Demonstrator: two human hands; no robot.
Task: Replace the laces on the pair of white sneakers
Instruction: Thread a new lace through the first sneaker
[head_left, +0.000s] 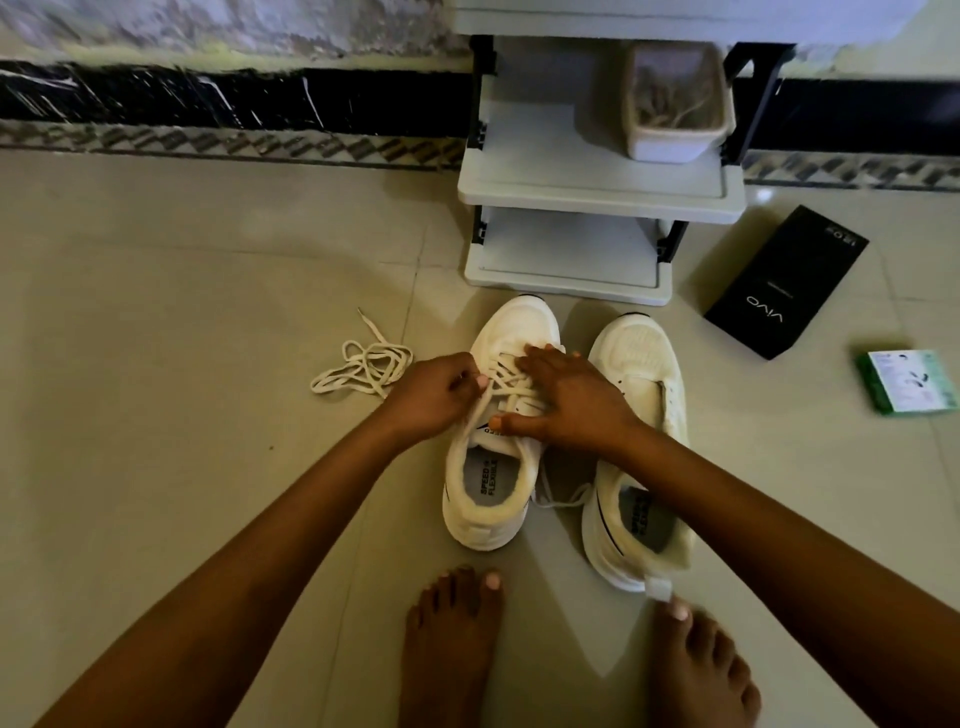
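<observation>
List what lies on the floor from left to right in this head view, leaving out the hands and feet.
loose lace → left sneaker → right sneaker → black box → green packet

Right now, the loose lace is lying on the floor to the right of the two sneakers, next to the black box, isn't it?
Not quite. The head view shows the loose lace lying on the floor to the left of the two sneakers, beside the left hand. The black box lies on the other side, to their right.
</observation>
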